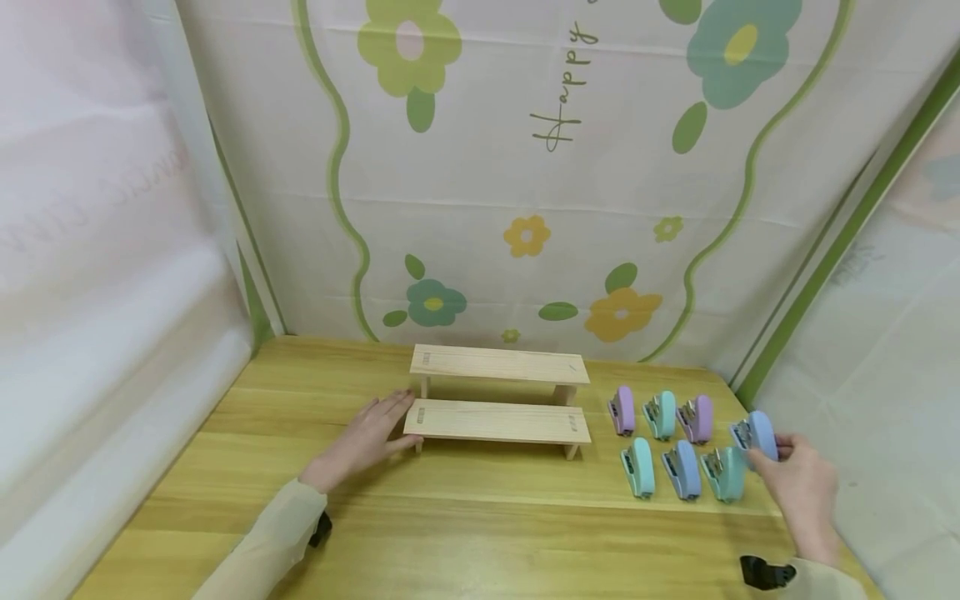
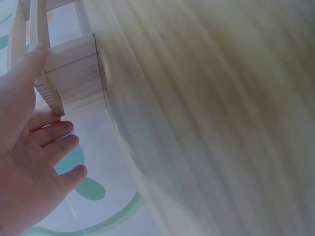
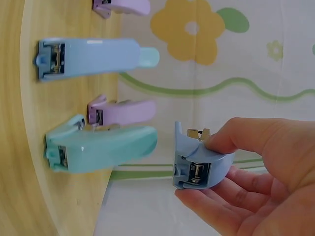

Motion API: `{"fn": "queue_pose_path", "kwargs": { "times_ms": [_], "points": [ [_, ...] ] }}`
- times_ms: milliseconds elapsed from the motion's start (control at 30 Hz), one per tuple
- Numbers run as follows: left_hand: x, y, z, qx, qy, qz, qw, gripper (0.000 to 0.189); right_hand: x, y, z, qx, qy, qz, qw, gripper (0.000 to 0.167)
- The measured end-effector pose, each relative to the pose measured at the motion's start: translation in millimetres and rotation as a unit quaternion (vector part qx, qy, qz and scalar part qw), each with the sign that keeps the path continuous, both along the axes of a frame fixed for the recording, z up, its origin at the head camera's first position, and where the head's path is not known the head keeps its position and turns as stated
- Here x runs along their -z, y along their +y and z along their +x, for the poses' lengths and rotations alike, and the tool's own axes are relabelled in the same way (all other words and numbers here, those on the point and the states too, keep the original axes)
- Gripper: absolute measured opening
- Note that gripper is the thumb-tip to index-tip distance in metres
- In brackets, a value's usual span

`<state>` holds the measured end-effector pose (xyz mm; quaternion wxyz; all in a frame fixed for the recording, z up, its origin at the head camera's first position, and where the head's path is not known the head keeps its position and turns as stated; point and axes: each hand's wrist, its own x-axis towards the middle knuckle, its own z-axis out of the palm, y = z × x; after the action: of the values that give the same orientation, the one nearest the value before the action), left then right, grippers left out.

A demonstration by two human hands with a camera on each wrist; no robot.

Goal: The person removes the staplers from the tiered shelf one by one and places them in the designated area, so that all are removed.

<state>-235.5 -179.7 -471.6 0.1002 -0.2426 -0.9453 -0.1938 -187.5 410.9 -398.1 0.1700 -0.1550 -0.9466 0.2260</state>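
Observation:
At the left end of a two-step wooden display stand [image 1: 495, 421], my left hand [image 1: 371, 442] holds the lower board, thumb at its front edge and fingers toward the back. The left wrist view shows the thumb [image 2: 34, 61] against the board and the other fingers spread loosely. My right hand [image 1: 802, 483] pinches a blue mini stapler [image 1: 763, 435] between thumb and fingers, lifted beside the other staplers. In the right wrist view the held stapler [image 3: 199, 164] has its metal parts showing. A teal stapler [image 1: 724, 475] stands nearest to that hand.
Several more staplers stand in two rows right of the stand, among them a purple one [image 1: 622, 411], a teal one [image 1: 637, 468] and a blue one [image 1: 682, 471]. Flower-printed cloth [image 1: 465, 183] walls the wooden table [image 1: 480, 533] at the back and sides.

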Motion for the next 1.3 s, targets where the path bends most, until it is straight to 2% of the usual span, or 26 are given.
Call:
{"fn": "queue_pose_path", "kwargs": {
  "times_ms": [233, 700, 1067, 1300],
  "points": [
    [-0.2, 1.0, 0.1, 0.001, -0.006, 0.001, 1.0, 0.078, 3.5, 20, 0.1, 0.015, -0.022, -0.008, 0.9996, 0.052],
    [0.4, 0.9, -1.0, 0.003, -0.002, -0.002, 1.0, 0.077, 20.7, 44, -3.5, 0.019, -0.063, -0.011, 0.9978, 0.052],
    [0.2, 1.1, -1.4, 0.0, -0.005, -0.005, 1.0, 0.077, 38.7, 54, -7.8, -0.002, -0.044, -0.011, 0.999, 0.046],
    [-0.3, 1.5, -0.1, 0.0, 0.001, -0.006, 1.0, 0.076, 47.7, 60, -8.7, -0.004, -0.049, -0.001, 0.9988, 0.044]
  ]
}}
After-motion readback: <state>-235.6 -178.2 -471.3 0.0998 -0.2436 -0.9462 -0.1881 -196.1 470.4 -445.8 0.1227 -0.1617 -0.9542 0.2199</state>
